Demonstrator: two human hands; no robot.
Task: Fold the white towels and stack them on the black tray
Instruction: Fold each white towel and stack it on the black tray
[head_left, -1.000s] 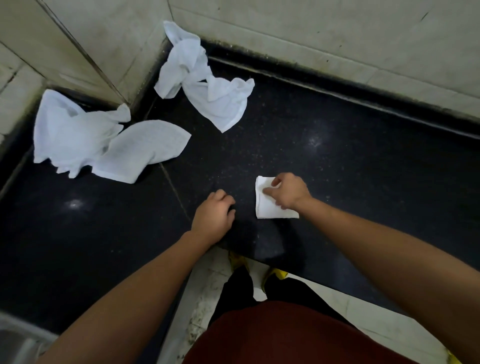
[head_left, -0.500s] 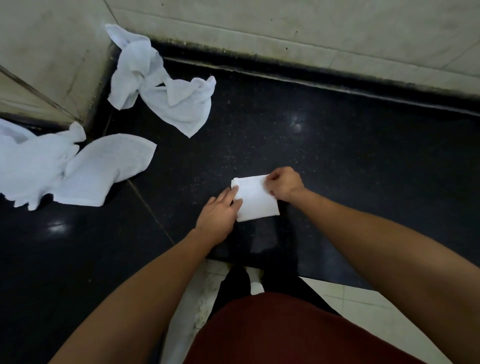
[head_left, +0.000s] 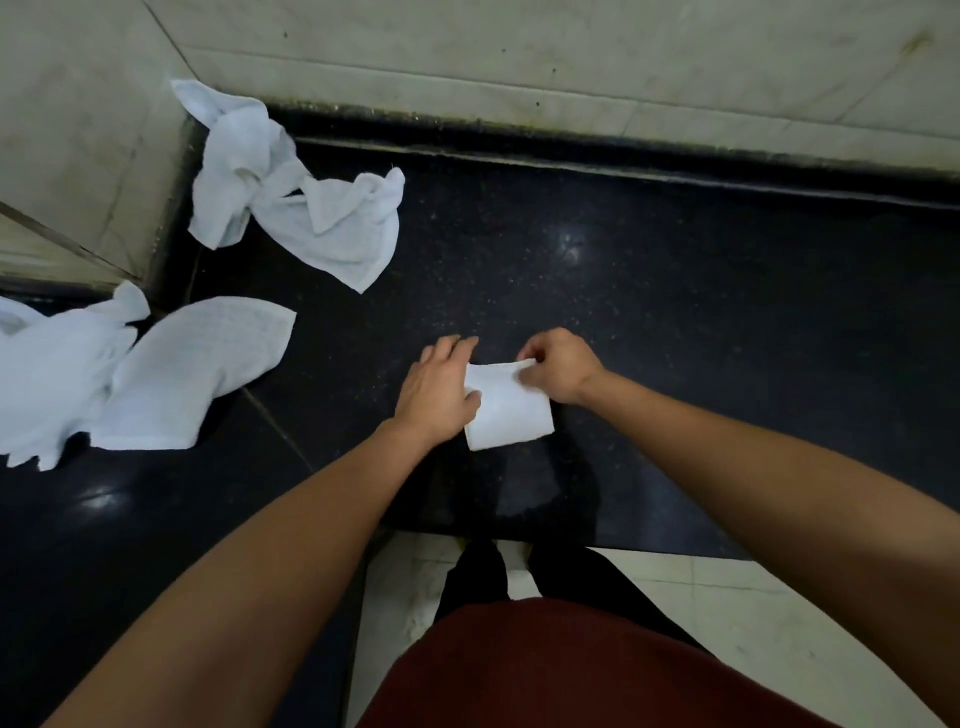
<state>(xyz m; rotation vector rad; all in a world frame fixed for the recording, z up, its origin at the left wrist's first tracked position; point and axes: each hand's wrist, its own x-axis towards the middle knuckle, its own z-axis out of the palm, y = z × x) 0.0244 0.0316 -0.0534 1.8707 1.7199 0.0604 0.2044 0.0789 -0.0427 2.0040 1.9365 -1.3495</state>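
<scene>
A small folded white towel (head_left: 506, 415) lies on the black stone counter (head_left: 675, 322), near its front edge. My left hand (head_left: 439, 389) rests on the towel's left side, fingers fairly straight, thumb against the cloth. My right hand (head_left: 558, 366) pinches the towel's far right corner with curled fingers and lifts it slightly. A crumpled white towel (head_left: 291, 208) lies at the back left by the wall corner. Another loose white towel (head_left: 130, 374) is spread out at the far left. No black tray is in view.
Pale tiled walls (head_left: 519, 57) close off the counter at the back and left. The counter's front edge (head_left: 571, 540) runs just below my hands, with pale floor tiles (head_left: 753, 623) and my legs beneath it.
My left hand moved from the bare counter onto the towel's left side. My right hand shifted from pressing on the towel to pinching its far corner. The view has panned right.
</scene>
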